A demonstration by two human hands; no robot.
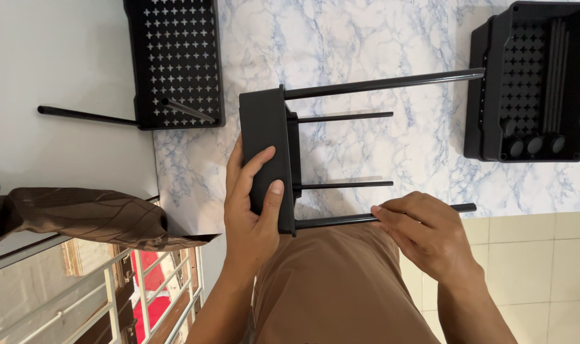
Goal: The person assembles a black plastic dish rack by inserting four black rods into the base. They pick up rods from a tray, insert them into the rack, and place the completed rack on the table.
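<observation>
Scene evenly and brightly lit by soft daylight; no harsh glare is seen. Pale sheen is noted on the marble-patterned tabletop (366, 38), strongest just beyond the black shelf tray (268, 143). Faint, soft-edged shadows of the rods are cast on the marble beside the tray. Detail in the tray's black plastic is largely lost to darkness. Focus is sharp throughout. Slight softness is observed toward the window grille (143, 293), below-left of the tray.
</observation>
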